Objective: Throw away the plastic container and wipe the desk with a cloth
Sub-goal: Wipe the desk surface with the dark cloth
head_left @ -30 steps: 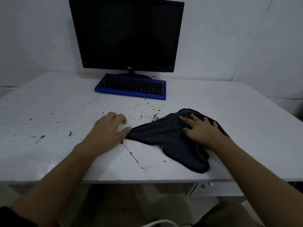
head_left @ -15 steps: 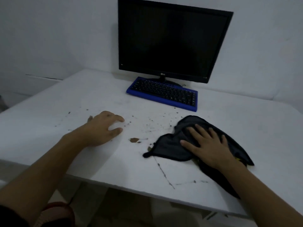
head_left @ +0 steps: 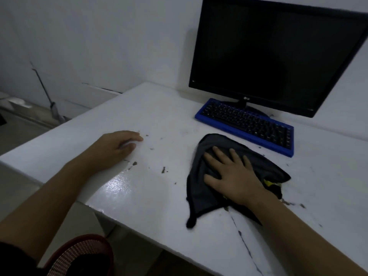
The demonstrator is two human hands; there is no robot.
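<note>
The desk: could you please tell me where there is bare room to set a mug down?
Free: the far-left desk corner, between left hand and blue keyboard; the near strip left of the black cloth. Crowded: the right hand presses that cloth just before keyboard and monitor.

text: "LG" | on: monitor (head_left: 278, 56) lower bezel

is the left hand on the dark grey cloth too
No, the left hand rests on the bare white desk, apart from the dark grey cloth; only the right hand presses on it.
</note>
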